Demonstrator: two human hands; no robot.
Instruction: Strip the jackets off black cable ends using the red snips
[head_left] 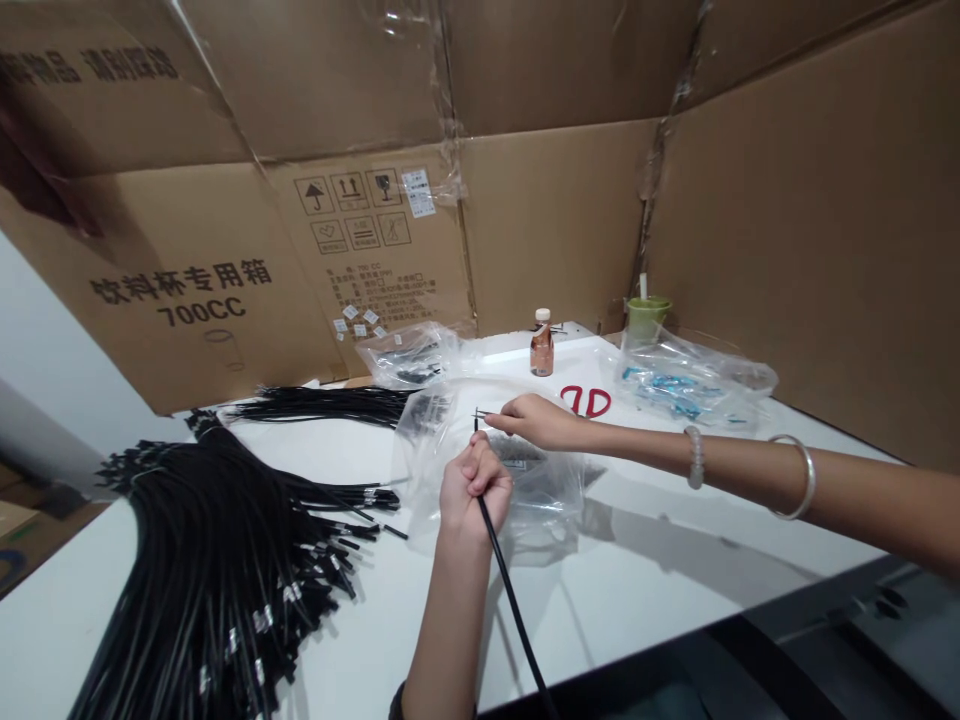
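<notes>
My left hand [477, 482] is closed round a black cable [512, 590], whose short tip sticks up above the fist. The rest of the cable runs down past the table's front edge. Just right of that tip, my right hand [536, 420] pinches a thin dark metal piece [480, 414], too small to make out in detail. It meets or nearly meets the cable tip. Beneath both hands lies a clear plastic bag [555, 500] with small greyish contents.
A large bundle of black cables [202, 560] covers the table's left side, with more cables [322, 404] behind. Red handles [586, 401], a small bottle [541, 345], a green cup [646, 318] and a bag with blue pieces [682, 385] stand or lie farther back. Cardboard walls [555, 220] enclose the table.
</notes>
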